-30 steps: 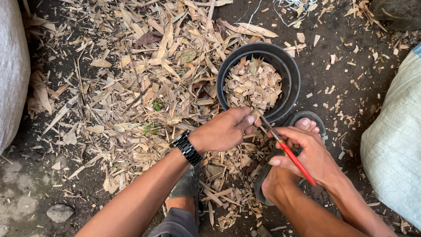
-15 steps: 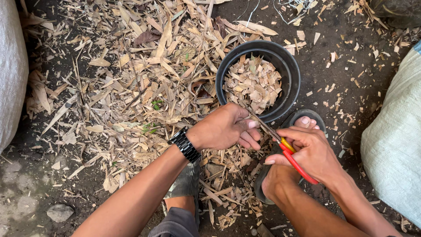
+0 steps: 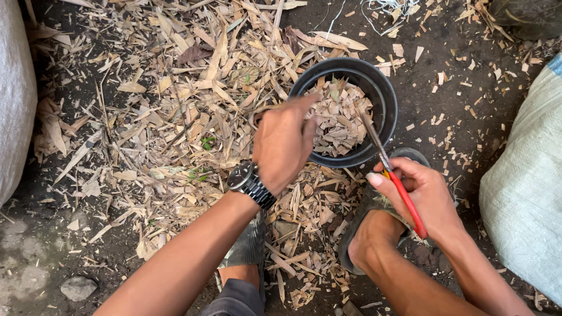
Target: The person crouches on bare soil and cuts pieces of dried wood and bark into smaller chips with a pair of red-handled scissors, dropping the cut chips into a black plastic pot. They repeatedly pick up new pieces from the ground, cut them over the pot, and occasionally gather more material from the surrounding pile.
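My right hand [image 3: 424,196] grips red-handled scissors [image 3: 389,167], whose blades point up over the rim of a black plastic pot [image 3: 389,111] filled with cut pieces of dry leaf [image 3: 339,117]. My left hand [image 3: 284,143], with a dark wristwatch [image 3: 250,182] on the wrist, hovers over the pot's left rim with fingers reaching toward the dry leaf litter [image 3: 175,105]; it appears to hold nothing. Both hands are above my sandalled feet [image 3: 374,234].
Long dry leaves and strips cover the dirt ground to the left and behind the pot. White woven sacks stand at the left edge [image 3: 14,99] and the right edge [image 3: 527,199]. A small stone [image 3: 77,287] lies at the bottom left.
My left hand has lifted from beside the scissors and moved up and left toward the leaf pile. The scissors have swung up over the pot.
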Action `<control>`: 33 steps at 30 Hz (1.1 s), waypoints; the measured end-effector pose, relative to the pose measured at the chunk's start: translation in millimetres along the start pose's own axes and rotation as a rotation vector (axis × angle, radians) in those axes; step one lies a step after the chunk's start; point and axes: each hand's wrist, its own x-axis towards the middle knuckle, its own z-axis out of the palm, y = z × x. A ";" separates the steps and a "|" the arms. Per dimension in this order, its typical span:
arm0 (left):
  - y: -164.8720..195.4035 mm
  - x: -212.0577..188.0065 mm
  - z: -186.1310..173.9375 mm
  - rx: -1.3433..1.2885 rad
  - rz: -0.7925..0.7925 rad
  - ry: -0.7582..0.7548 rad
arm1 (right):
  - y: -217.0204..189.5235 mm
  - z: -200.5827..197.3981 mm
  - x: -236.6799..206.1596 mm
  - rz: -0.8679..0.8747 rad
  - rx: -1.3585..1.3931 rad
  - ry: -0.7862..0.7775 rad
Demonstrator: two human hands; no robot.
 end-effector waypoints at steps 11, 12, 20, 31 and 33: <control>-32.4 -23.0 22.4 -0.213 -0.339 0.064 | -6.4 -1.7 -4.3 -0.022 0.074 0.046; -29.6 -29.8 22.9 -0.275 -0.306 0.070 | -6.5 -1.9 -3.9 -0.029 0.107 0.025; -17.1 -46.0 17.4 -0.251 -0.334 0.007 | -5.7 0.2 -7.2 0.000 0.152 -0.021; -21.2 -41.4 12.7 -0.636 -0.723 -0.238 | -8.0 2.7 -6.2 -0.077 0.037 0.003; -27.1 -37.3 12.6 -0.746 -0.706 -0.247 | -8.1 5.6 -5.1 -0.120 0.037 0.018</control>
